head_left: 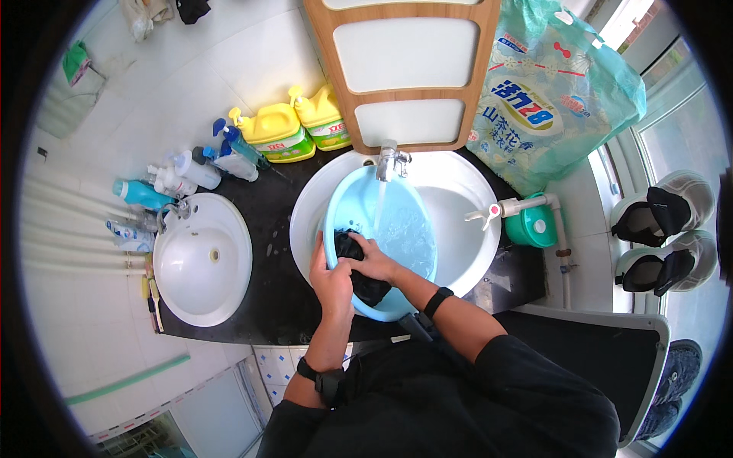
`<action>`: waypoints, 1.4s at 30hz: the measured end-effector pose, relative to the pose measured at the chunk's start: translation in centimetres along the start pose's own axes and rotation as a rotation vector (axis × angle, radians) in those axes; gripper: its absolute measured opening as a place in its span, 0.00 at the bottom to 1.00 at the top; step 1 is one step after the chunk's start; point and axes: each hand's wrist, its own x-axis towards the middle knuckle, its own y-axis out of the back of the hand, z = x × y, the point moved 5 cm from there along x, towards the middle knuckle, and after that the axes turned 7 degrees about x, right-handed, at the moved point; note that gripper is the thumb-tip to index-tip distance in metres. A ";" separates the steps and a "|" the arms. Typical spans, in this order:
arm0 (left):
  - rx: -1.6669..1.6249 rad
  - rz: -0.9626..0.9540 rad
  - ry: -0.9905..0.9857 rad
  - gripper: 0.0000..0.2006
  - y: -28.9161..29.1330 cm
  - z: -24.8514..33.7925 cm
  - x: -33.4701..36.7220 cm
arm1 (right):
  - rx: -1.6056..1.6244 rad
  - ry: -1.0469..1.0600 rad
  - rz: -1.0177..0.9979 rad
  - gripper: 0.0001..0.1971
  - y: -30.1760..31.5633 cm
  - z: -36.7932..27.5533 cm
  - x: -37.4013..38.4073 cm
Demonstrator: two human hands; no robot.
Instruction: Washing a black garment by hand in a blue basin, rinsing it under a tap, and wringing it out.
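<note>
A light-blue plastic basin (432, 286) sits tilted in the white washbasin, with water in it. From the tap (391, 160) above, a stream runs into the basin. A wet black cloth (372, 291) is bunched against the basin's left inner side. My left hand (332, 287) is closed over the basin's left rim, fingers outside and thumb inside, close to the right hand. Over the cloth lies my right hand (372, 263), its fingers curled and pressing it near that rim. The cloth's exact kind does not show, and parts of it are hidden under the hands.
The white washbasin (469, 198) is set in a black counter (279, 267); a smaller sink (200, 267) is at the left. Yellow jugs (275, 133) and several bottles line the wall. A white-handled valve (489, 215), green tub (532, 227) and large bag (546, 99) are right.
</note>
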 end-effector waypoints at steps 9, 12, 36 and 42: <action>0.703 0.198 -0.564 0.28 -1.4 6.3 -5.3 | 0.361 0.174 -0.285 0.40 -2.5 -6.4 -2.3; 0.859 0.233 -0.692 0.28 -2.0 8.2 -6.7 | 0.324 0.301 -0.389 0.42 -3.5 -7.1 -1.1; -0.016 -0.059 -0.148 0.37 1.6 3.9 -1.8 | -0.230 0.526 0.160 0.19 3.2 -4.5 -4.7; -0.440 -0.215 0.286 0.32 2.5 -2.6 3.7 | -0.461 0.488 0.242 0.18 7.3 -3.2 -7.8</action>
